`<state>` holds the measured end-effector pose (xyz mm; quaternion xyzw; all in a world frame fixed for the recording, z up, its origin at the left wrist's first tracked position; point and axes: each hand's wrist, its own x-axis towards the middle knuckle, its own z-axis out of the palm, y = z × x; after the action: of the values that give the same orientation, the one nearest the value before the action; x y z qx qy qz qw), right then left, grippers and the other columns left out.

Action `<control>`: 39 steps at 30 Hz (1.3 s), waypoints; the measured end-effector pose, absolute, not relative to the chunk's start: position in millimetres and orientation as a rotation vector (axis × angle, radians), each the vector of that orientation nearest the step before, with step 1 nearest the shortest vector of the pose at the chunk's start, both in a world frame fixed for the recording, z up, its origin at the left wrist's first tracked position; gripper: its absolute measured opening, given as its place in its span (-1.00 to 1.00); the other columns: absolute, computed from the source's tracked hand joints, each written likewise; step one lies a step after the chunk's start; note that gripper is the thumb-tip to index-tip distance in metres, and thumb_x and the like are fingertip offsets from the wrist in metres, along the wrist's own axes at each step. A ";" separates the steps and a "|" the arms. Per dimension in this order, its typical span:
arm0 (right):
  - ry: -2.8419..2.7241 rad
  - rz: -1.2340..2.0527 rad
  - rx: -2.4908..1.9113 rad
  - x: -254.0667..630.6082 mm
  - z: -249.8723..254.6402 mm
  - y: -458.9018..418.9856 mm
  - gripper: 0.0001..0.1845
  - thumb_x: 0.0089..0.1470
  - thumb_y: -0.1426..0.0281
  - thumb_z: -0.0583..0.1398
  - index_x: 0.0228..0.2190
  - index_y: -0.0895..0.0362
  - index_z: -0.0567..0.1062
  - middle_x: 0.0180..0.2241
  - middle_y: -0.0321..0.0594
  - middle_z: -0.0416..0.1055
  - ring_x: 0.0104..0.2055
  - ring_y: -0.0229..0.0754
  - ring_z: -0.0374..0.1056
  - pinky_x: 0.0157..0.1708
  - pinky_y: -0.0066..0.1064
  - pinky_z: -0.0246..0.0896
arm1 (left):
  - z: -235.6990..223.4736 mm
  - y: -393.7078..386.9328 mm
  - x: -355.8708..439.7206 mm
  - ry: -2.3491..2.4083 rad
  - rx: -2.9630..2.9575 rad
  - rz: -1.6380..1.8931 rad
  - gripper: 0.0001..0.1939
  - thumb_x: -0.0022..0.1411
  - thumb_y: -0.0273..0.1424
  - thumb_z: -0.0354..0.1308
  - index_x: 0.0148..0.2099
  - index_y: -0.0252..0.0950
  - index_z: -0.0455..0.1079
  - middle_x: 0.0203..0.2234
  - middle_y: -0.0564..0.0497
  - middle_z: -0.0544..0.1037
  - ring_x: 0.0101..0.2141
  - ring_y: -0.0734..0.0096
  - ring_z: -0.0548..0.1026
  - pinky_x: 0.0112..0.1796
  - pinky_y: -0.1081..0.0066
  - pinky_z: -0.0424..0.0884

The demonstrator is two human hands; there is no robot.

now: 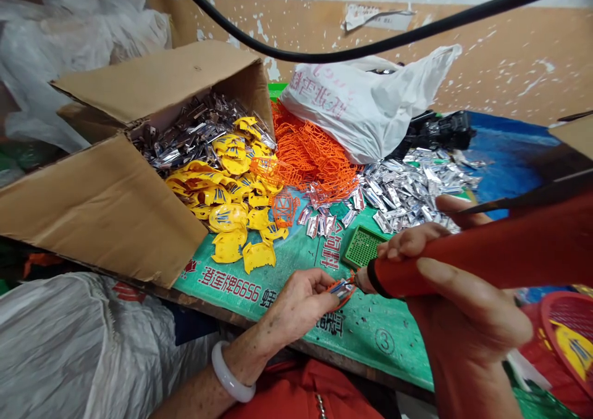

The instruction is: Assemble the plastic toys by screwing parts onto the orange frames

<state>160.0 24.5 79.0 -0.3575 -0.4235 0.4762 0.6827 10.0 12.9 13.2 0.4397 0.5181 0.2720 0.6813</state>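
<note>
The left hand (296, 301) pinches a small orange lattice piece (341, 292) near the tip of a red-handled tool (430, 267) wrapped in the right hand (463, 314). Beyond the grip, a silver heap (407, 187), an orange lattice heap (310, 150) and yellow pieces (227, 215) spilling from a cardboard carton (99, 209) remain piled.

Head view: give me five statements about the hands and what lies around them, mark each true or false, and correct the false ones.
1. The left hand holds a small orange frame with a silver piece in it. True.
2. The right hand grips a yellow piece. False: it grips a red handle.
3. The bangle is on the right wrist. False: it is on the left wrist.
4. Yellow pieces spill from the cardboard box. True.
5. The green grid sits inside the box. False: it lies on the green mat.
</note>
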 end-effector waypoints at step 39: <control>-0.917 1.079 -0.800 163.3 76.4 20.3 -0.43 -0.21 0.39 0.38 -0.09 -0.03 0.42 -0.51 -0.33 0.41 -0.43 -0.17 0.32 -0.35 -0.25 0.29 | 8.1 13.8 20.8 1.213 0.853 0.636 -0.80 -0.10 -0.30 0.32 -0.48 -0.35 0.47 -0.59 0.08 0.49 -0.52 0.51 0.37 -0.41 0.45 0.26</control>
<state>163.3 20.3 76.4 -0.3572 -0.4098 0.4819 0.6872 20.8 13.8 8.1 0.3817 0.5430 0.2846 0.6917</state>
